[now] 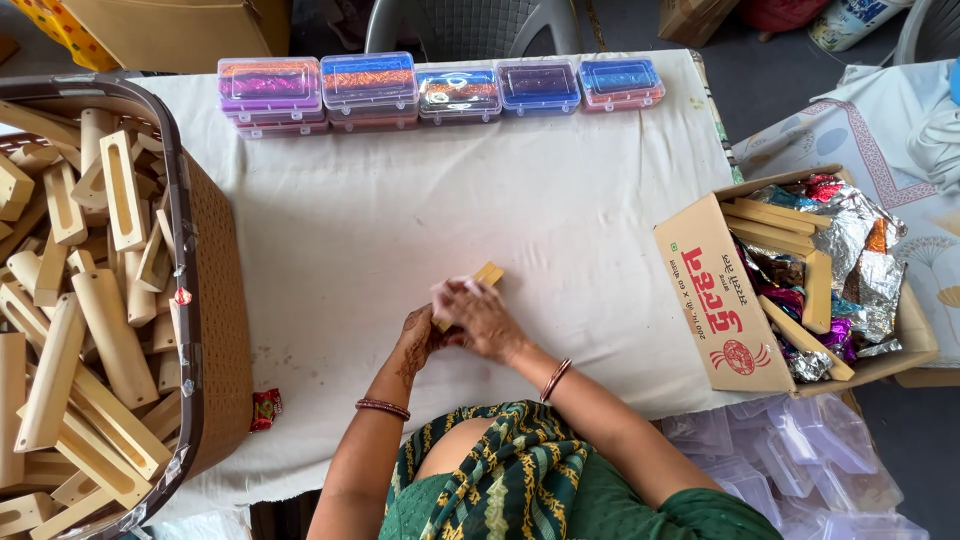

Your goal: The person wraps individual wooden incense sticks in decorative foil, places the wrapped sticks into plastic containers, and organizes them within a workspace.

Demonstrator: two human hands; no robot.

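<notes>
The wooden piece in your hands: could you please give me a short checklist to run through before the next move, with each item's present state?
1. Wooden piece held by both hands: ok, left hand and right hand close around it.
2. Piece over the white cloth, not off the edge: ok.
3. Basket of wooden pieces at the left: ok.
4. Cardboard box with foil and wooden pieces at the right: ok.
5. Row of plastic cases at the far edge, lids shut: ok.
6. Whether the piece is wrapped: cannot tell, hands blur it.
</notes>
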